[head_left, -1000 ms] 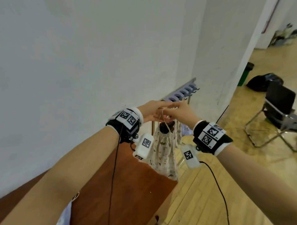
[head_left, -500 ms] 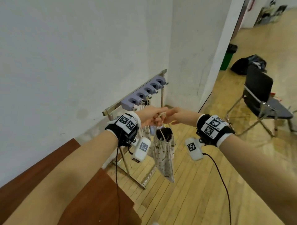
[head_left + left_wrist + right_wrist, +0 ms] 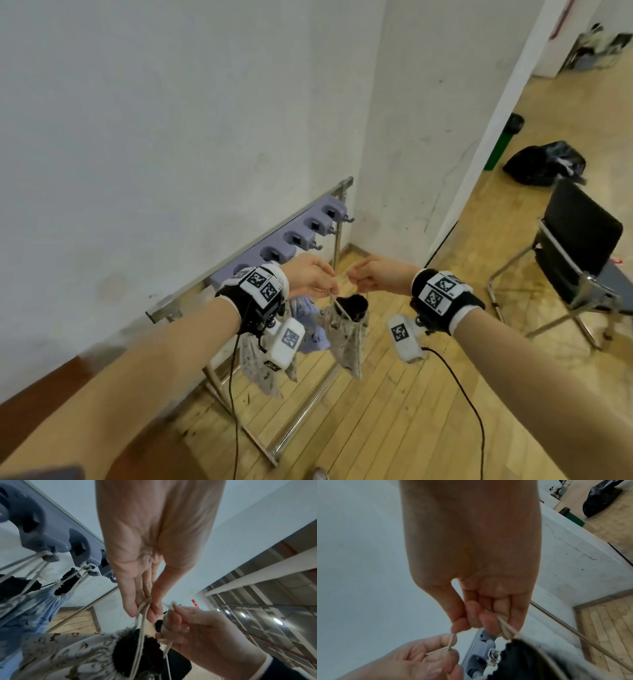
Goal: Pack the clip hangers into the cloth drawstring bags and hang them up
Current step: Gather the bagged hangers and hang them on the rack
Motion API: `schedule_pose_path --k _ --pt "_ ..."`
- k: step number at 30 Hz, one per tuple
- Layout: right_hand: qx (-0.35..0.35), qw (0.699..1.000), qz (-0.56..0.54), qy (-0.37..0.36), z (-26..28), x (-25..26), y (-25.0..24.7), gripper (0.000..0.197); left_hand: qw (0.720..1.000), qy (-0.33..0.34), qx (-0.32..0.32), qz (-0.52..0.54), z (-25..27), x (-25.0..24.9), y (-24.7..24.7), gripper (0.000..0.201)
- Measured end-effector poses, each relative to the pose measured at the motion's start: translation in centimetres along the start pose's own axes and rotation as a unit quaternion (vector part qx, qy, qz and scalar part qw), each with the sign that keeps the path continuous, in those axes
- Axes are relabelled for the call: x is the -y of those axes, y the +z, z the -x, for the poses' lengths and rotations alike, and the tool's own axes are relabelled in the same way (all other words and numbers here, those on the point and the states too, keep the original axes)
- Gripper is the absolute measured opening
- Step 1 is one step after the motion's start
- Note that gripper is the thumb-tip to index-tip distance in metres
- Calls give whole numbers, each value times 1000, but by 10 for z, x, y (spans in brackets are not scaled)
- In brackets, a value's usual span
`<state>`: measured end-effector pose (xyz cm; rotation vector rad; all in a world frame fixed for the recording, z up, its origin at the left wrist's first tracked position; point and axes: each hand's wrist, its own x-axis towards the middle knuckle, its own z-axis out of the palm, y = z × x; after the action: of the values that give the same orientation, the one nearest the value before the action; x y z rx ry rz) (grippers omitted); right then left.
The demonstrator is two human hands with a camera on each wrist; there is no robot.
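The person stands in front of the metal rack (image 3: 191,291) by the white wall, with both hands raised between the rack and the body; the left hand (image 3: 310,275) has its grip closed on the drawstring (image 3: 142,616), thumb and fingers pinching the two cream strands together just above the bag; the right hand (image 3: 371,275) has the fingers curled round the other end of the same cord, and the two hands are very near each other, almost touching. Under them hangs the spotted cloth bag (image 3: 346,337), its mouth gathered half shut, and something black (image 3: 356,303) shows in the opening; I cannot tell its shape. The bag is in the air, just beside the row of lilac hooks (image 3: 291,240) on the rack but not on a hook; two other bags (image 3: 255,363) hang already from hooks at the left side, one of them blue. A black folding chair (image 3: 579,240) stands well apart on the wooden floor.
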<state>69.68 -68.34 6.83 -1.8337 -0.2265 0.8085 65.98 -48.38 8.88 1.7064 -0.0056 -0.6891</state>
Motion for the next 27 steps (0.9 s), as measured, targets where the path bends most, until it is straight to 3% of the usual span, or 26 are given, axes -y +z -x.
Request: schedule_pose_path --k 4,7,14,19,23,26,27 --pt "-46 998 -38 16 -51 6 -29 29 994 -24 -91 61 -49 -10 -12 22" --pt "-33 999 -36 24 -92 4 -51 31 974 -67 -168 133 -89 -12 -24 26" --pt "37 999 -22 33 -173 -2 -83 31 948 -116 -286 75 -170 12 -50 52" --pt "69 997 34 1 -209 -9 -82 27 902 -179 -385 -73 -185 10 -46 29" --pt "75 995 73 -4 -228 -18 -88 30 875 -209 -425 -97 -197 13 -36 30" --pt "86 991 105 -17 -239 -23 -88 33 860 -210 -455 -91 -203 13 -35 8" --pt "90 988 120 -24 -241 -25 -87 33 858 -217 -458 -88 -206 14 -36 16"
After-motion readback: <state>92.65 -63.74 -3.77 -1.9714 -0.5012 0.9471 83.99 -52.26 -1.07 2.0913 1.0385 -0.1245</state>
